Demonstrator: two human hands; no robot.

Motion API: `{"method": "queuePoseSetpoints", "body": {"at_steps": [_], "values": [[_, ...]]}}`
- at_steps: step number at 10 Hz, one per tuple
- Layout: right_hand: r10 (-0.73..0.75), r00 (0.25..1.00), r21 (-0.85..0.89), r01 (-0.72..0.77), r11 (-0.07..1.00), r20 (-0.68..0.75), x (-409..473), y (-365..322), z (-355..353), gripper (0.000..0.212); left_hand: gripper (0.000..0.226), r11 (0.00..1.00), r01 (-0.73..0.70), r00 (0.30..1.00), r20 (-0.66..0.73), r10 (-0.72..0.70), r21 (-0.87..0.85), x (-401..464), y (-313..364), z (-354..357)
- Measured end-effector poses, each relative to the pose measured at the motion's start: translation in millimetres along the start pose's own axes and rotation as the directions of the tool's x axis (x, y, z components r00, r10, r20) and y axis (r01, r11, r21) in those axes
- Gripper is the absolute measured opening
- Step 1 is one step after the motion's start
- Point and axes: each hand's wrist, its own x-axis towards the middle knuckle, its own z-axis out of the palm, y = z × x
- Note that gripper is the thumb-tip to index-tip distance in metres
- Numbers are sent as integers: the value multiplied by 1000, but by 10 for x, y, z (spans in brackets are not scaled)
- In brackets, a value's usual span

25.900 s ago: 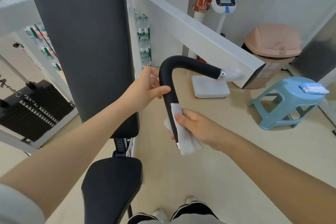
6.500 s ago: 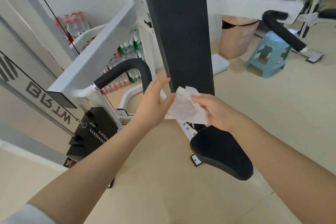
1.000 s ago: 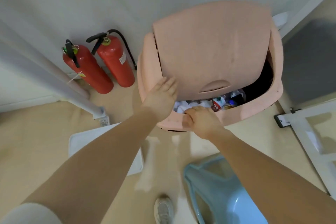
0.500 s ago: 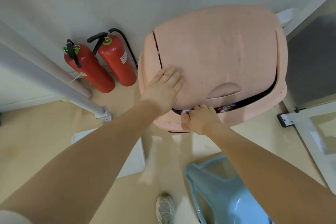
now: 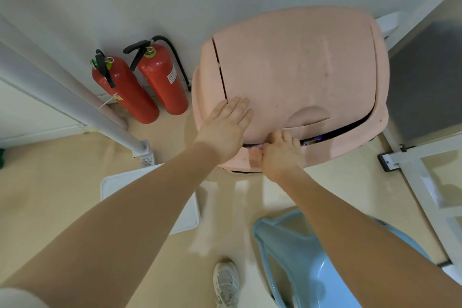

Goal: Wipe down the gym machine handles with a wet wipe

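A pink swing-lid trash bin (image 5: 312, 65) stands against the wall, its lid almost level with only a dark slit along the front. My left hand (image 5: 225, 127) lies flat with straight fingers on the lid's left front part. My right hand (image 5: 280, 155) rests on the bin's front rim at the slit. Its fingers are bent toward the gap and their tips are hidden under the lid edge. No wet wipe shows in either hand. The gym machine handles are out of view.
Two red fire extinguishers (image 5: 140, 85) stand on the floor left of the bin. A white post (image 5: 75, 105) slants down at the left. A white flat scale (image 5: 185, 212) lies under my left arm. A blue plastic stool (image 5: 295, 252) sits near my shoe (image 5: 226, 282).
The bin lid has swung down from wide open to nearly shut. My right hand has drawn back from the opening to the rim. The left hand stays on the lid.
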Motion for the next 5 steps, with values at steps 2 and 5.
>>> {"method": "queuePoseSetpoints", "body": {"at_steps": [2, 5], "values": [[91, 993, 37, -88, 995, -76, -162, 34, -87, 39, 62, 1000, 3, 1000, 13, -3, -7, -190, -45, -103], [140, 989, 144, -131, 981, -51, -683, -93, -389, 35, 63, 999, 21, 999, -43, -23, -42, -803, -224, -749]]}}
